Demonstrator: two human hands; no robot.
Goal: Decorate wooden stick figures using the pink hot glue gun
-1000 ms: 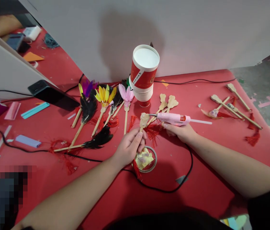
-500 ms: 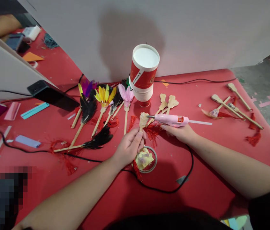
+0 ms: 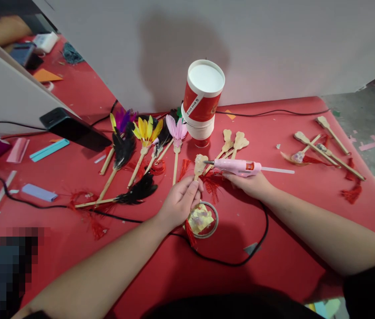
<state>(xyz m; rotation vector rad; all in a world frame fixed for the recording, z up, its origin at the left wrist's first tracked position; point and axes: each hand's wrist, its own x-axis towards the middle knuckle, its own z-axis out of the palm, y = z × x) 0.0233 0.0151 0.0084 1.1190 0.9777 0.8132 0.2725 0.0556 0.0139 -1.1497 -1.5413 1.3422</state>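
Note:
My left hand (image 3: 181,199) is closed round the handle of a small wooden fan-shaped stick (image 3: 199,165), its wide head pointing up with clear glue on it. A red tassel (image 3: 190,232) hangs below that hand. In my right hand (image 3: 249,184) is a pink hot glue gun (image 3: 237,167), its metal nozzle at the right edge of the wooden head; a pale glue stick (image 3: 279,170) juts from its rear. Under my left hand lies a tape roll (image 3: 216,220) with a crumpled yellow paper (image 3: 201,219) inside its ring.
Feathered sticks (image 3: 146,137) lie to the left and bare wooden sticks (image 3: 240,141) behind the glue gun. More sticks (image 3: 330,153) are at the right. Stacked paper cups (image 3: 202,104) stand by the wall. A black cable (image 3: 240,264) loops across the red table (image 3: 294,248). A dark phone-like block (image 3: 74,128) leans at left.
The view has shifted very slightly. My hands keep almost the same pose, with the nozzle still at the wooden head.

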